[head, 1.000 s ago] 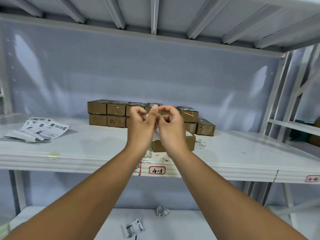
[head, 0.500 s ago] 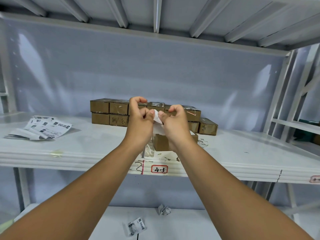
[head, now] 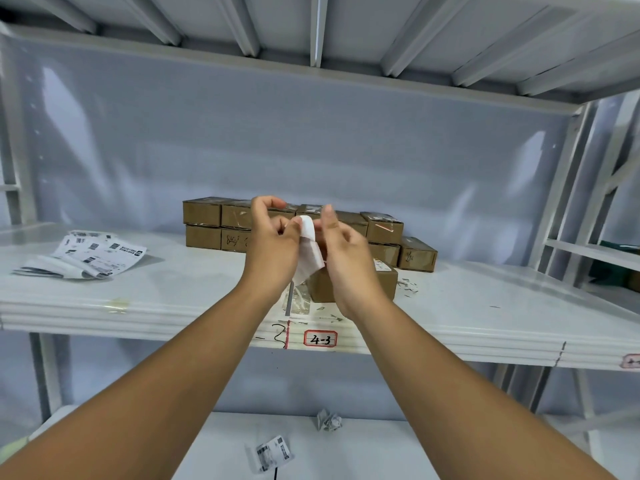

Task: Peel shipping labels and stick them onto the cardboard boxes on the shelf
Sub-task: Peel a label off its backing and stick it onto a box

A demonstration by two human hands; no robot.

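I hold a white shipping label (head: 309, 251) in the air in front of the boxes. My left hand (head: 272, 244) pinches its upper left corner, and my right hand (head: 341, 244) pinches its top edge with thumb and finger; the paper curls and hangs down between the hands. Just behind and below it one cardboard box (head: 353, 284) stands alone on the white shelf (head: 173, 299), partly hidden by my right hand. Two rows of stacked cardboard boxes (head: 221, 220) line the back of the shelf.
A pile of printed label sheets (head: 93, 252) lies at the shelf's left. Paper scraps (head: 407, 287) are scattered right of the single box. The shelf edge bears a tag "4-3" (head: 320, 338). On the lower shelf lie a crumpled paper (head: 329, 420) and a stray label (head: 273, 452).
My hands have drawn apart, and the white label now hangs open and longer between them. The view has shifted slightly.
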